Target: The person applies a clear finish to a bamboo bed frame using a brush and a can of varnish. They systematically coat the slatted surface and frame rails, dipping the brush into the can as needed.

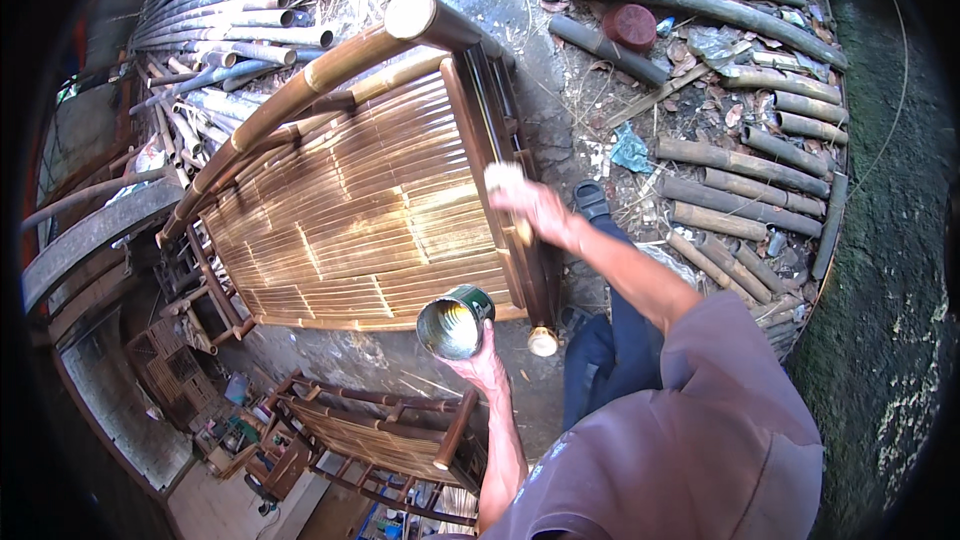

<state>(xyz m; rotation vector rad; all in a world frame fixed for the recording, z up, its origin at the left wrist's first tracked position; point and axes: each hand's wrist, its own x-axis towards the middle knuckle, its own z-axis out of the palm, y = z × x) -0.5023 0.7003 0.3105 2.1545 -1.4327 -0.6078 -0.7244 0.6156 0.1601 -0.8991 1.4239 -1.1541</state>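
Observation:
My left hand [484, 365] is wrapped around a dark green can [455, 322], its open mouth tilted toward the left and a bare metal inside showing. My right hand [537, 208] grips a whitish wad [503, 176], perhaps a sponge or cloth, against the dark bamboo end frame of a bench. That bamboo bench [350, 200] is large, with a glossy golden-brown slatted surface and thick round poles at its edges. The can is close to the near corner of the slats, beside the pale cut end of a pole [543, 342].
Bamboo poles [230, 25] are stacked at the far left. Cut lengths [745, 155] lie in rows among leaves at the right, near a mossy wall [880, 320]. A smaller bamboo bench [380, 440] stands at the lower left. A reddish round container [629, 27] sits at the back.

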